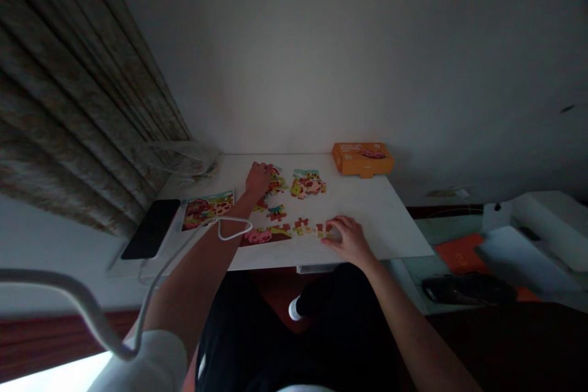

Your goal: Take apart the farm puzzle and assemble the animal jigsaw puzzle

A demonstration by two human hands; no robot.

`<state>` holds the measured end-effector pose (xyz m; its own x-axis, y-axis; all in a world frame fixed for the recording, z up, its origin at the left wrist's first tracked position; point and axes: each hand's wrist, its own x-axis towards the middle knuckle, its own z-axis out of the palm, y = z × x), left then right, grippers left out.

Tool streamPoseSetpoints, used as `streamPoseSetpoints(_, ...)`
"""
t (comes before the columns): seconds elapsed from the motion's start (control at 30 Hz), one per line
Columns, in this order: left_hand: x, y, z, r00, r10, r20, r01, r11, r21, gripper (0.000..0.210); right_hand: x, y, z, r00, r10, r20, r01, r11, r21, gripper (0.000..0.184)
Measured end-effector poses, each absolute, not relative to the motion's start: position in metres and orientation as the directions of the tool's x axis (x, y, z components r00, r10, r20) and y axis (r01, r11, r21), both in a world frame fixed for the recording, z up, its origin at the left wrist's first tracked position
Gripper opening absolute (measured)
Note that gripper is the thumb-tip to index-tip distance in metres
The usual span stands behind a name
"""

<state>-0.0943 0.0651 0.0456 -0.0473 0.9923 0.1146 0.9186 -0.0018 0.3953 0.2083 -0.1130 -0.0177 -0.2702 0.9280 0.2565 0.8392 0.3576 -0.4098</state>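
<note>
My left hand (pixel 260 177) reaches to the back of the white table, its fingers curled down at the left edge of a joined group of jigsaw puzzle pieces (pixel 278 182). Whatever lies under those fingertips is hidden. Near the front, my right hand (pixel 348 237) has thumb and forefinger around a small puzzle piece (pixel 320 230) lying on the table. Beside it lies a yellow and brown puzzle piece (pixel 301 227). A joined strip with a pink figure (pixel 260 236) is at the front edge. Another joined section with a spotted cow (pixel 309 185) sits behind.
A picture card (pixel 207 209) and a black-screened phone (pixel 151 228) lie on the table's left. At the back right stands an orange box (pixel 362 158). A white cable (pixel 169 264) loops across my left forearm. A curtain (pixel 82 61) hangs at left.
</note>
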Motion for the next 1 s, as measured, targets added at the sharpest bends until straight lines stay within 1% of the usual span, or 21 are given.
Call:
streamPoseSetpoints(0.07, -0.093, 0.064, 0.043, -0.050, 0.989, 0.136, 0.921, -0.007, 0.390, 0.037, 0.211, -0.111, -0.018, -0.265, 0.933, 0.245, 0.834, 0.349, -0.428, 0.033)
streamPoseSetpoints(0.17, -0.097, 0.052, 0.039, -0.047, 0.974, 0.221, 0.932, -0.037, 0.361, 0.035, 0.214, -0.104, -0.019, -0.263, 0.941, 0.214, 0.833, 0.334, -0.442, 0.032)
streamPoseSetpoints(0.23, -0.104, 0.037, 0.037, 0.042, 0.968, 0.247, 0.939, -0.122, 0.321, 0.032, 0.215, -0.099, -0.021, -0.247, 0.950, 0.190, 0.828, 0.309, -0.468, 0.031)
streamPoseSetpoints(0.3, -0.115, 0.018, 0.033, 0.143, 0.963, 0.227, 0.931, -0.209, 0.301, 0.029, 0.215, -0.096, -0.025, -0.224, 0.960, 0.170, 0.790, 0.281, -0.545, 0.030)
streamPoseSetpoints(0.37, -0.128, -0.003, 0.029, 0.226, 0.952, 0.209, 0.905, -0.284, 0.316, 0.029, 0.214, -0.093, -0.029, -0.199, 0.969, 0.147, 0.694, 0.245, -0.677, 0.029)
streamPoseSetpoints(0.47, -0.148, -0.036, 0.021, 0.296, 0.936, 0.192, 0.859, -0.349, 0.375, 0.028, 0.210, -0.088, -0.033, -0.184, 0.978, 0.099, 0.476, 0.177, -0.861, 0.026)
streamPoseSetpoints(0.57, -0.164, -0.067, 0.015, 0.322, 0.938, 0.131, 0.842, -0.347, 0.414, 0.032, 0.204, -0.076, -0.032, -0.164, 0.984, 0.075, 0.328, 0.126, -0.936, 0.028)
streamPoseSetpoints(0.67, -0.172, -0.094, 0.013, 0.321, 0.944, 0.077, 0.850, -0.323, 0.417, 0.038, 0.193, -0.054, -0.030, -0.115, 0.990, 0.085, 0.264, 0.113, -0.958, 0.032)
streamPoseSetpoints(0.77, -0.173, -0.113, 0.014, 0.331, 0.941, 0.067, 0.850, -0.328, 0.412, 0.041, 0.176, -0.022, -0.030, -0.065, 0.991, 0.118, 0.249, 0.130, -0.960, 0.036)
streamPoseSetpoints(0.83, -0.171, -0.122, 0.015, 0.339, 0.940, 0.048, 0.850, -0.328, 0.412, 0.042, 0.163, 0.000, -0.030, -0.033, 0.990, 0.134, 0.252, 0.138, -0.958, 0.034)
streamPoseSetpoints(0.9, -0.167, -0.129, 0.017, 0.337, 0.941, 0.027, 0.854, -0.318, 0.412, 0.042, 0.152, 0.019, -0.030, 0.006, 0.990, 0.142, 0.308, 0.133, -0.942, 0.029)
streamPoseSetpoints(1.0, -0.163, -0.133, 0.019, 0.337, 0.941, 0.015, 0.852, -0.312, 0.420, 0.035, 0.142, 0.031, -0.030, 0.026, 0.986, 0.163, 0.477, 0.131, -0.869, 0.025)
